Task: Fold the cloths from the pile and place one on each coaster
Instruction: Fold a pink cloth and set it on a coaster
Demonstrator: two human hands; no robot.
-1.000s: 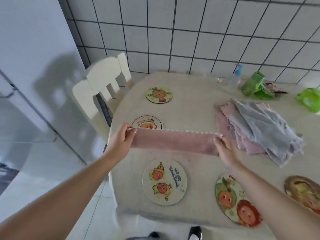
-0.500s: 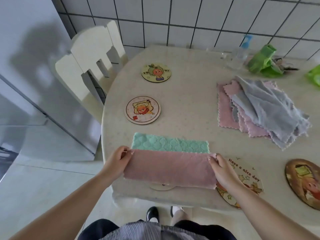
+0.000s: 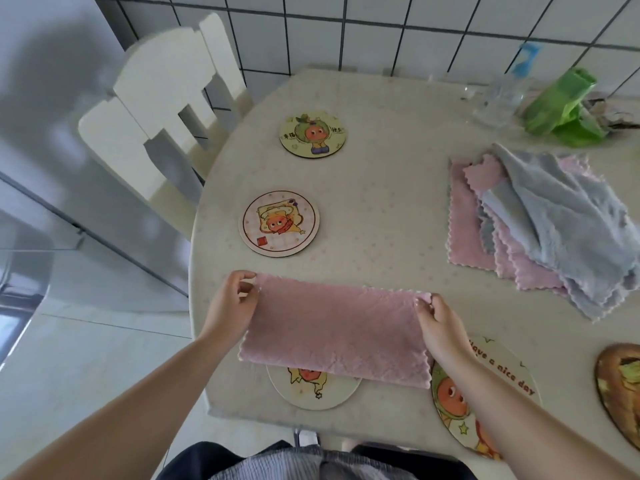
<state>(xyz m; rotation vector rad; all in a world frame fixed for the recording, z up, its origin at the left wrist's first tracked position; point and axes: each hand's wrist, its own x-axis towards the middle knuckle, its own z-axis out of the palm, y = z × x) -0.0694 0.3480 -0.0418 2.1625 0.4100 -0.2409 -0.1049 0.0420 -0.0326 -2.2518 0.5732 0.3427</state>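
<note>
Both hands pinch the far corners of a pink cloth (image 3: 334,332): the left hand (image 3: 231,305) takes its left corner between thumb and fingertips, the right hand (image 3: 437,323) its right corner the same way. Between them the cloth lies as a long folded strip on the bench (image 3: 381,202), its near edge draped over a coaster (image 3: 313,388) just below the hands. A second coaster (image 3: 485,396) sits under the right wrist. Beyond the left hand lie two more bare coasters (image 3: 279,223), and well past the right hand, the pile of cloths (image 3: 547,223). The risk I see is in the next fold: the strip is limp, so if one corner slips, the layers will skew and the bundle will overhang its coaster or straddle two.
</note>
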